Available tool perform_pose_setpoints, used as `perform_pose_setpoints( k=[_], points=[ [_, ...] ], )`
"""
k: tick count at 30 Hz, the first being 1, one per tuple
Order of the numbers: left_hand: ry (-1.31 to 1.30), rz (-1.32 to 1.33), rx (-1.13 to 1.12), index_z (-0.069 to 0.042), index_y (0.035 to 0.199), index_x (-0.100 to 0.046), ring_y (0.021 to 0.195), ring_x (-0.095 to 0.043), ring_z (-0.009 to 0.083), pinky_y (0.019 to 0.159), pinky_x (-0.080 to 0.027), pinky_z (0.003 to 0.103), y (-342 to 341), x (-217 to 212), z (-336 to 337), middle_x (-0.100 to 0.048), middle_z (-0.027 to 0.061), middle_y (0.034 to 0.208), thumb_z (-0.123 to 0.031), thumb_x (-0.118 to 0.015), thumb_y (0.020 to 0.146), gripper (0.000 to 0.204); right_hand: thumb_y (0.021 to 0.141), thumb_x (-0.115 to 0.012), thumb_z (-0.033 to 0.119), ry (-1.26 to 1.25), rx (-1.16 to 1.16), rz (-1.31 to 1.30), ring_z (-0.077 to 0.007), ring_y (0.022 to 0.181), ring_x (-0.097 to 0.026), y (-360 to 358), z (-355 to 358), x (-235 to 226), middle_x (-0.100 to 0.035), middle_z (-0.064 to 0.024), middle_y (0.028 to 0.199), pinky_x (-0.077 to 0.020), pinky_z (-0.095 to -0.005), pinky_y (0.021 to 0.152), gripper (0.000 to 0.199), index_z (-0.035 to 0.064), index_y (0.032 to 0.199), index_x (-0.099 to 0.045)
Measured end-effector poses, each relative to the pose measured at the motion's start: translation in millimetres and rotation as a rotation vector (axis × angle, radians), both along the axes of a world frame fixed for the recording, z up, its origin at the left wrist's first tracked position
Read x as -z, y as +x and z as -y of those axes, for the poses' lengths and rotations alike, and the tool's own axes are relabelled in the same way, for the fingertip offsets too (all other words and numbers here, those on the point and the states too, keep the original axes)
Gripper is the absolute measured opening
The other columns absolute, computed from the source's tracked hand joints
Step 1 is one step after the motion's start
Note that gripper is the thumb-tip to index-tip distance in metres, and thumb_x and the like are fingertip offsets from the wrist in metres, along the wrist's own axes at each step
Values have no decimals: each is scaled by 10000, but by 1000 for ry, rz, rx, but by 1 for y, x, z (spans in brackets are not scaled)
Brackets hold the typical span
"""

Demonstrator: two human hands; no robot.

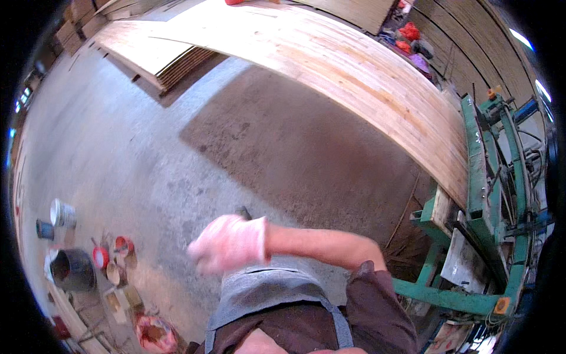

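My right hand (pixel 229 245), in a pale pinkish work glove, is held across in front of my grey apron (pixel 268 289). Motion smears its fingers, so their position is unclear. A small dark thing (pixel 243 212) pokes out just beyond the glove; I cannot make out what it is. My left hand does not show. Beyond my arm, a long panel of joined wood strips (pixel 354 82) stretches from the top of the view to a green machine frame (pixel 477 159) at the right. The hand is apart from both.
A low stack of wooden panels (pixel 147 50) lies at the far left. On the floor at the left are a black bucket (pixel 73 270), a white bucket (pixel 62 213), red containers (pixel 101 257) and a pinkish bag (pixel 154 333). Coloured cloths (pixel 407 35) are heaped behind the long panel.
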State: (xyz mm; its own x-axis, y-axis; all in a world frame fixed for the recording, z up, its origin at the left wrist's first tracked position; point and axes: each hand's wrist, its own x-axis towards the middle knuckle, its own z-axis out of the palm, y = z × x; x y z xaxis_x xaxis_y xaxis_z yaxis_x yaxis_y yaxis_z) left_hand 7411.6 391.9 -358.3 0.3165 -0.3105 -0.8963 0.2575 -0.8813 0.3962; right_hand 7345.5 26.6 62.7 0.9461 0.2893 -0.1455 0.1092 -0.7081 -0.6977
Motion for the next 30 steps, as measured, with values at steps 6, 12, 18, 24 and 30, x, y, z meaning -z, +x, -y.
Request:
perform_pose_setpoints(
  k=[6, 12, 18, 24, 30],
  points=[
    [-258, -207, -418, -67, 1036, -663, 819, -647, 264, 781, -543, 442, 185, 20, 174, -681, 58, 913, -453, -564, 980, 403, 934, -524, 338, 1149, 1735, -360, -212, 600, -543, -115, 162, 286, -544, -55, 660, -424, -393, 516, 271, 149, 746, -568],
    [-773, -821, -352, -52, 1249, -543, 936, -603, 283, 892, -488, 473, 304, -118, 521, -628, 96, 1068, -520, -491, 1021, 523, 934, -511, 367, 678, 2025, -539, -188, 541, -438, -358, 189, 319, -435, 8, 645, -365, -365, 491, 351, 206, 649, -383],
    [-676, -778, 10, -22, 1518, -310, 1160, -580, 337, 980, -473, 513, 162, -174, 762, -511, 172, 1406, -558, -523, 999, 775, 947, -599, 516, -1497, -1953, -974, -242, 648, -579, -483, 274, 292, -610, -40, 806, -465, -415, 559, 400, 162, 775, -527],
    [-644, -693, 67, -46, 1442, -441, 1137, -611, 310, 968, -494, 523, 30, -183, 890, -598, 131, 1284, -556, -565, 980, 699, 948, -555, 627, -977, -2752, -761, -312, 765, -661, -531, 414, 269, -671, -147, 997, -558, -479, 644, 703, 31, 1319, -505],
    [-666, -613, -257, -49, 1357, -510, 1200, -584, 350, 977, -517, 563, 76, -162, 960, -587, 151, 1316, -430, -641, 970, 559, 981, -540, 562, -856, -2633, -805, -347, 1022, -674, -529, 519, 241, -627, -188, 1260, -587, -499, 806, 659, 66, 1410, -474]
  ],
)
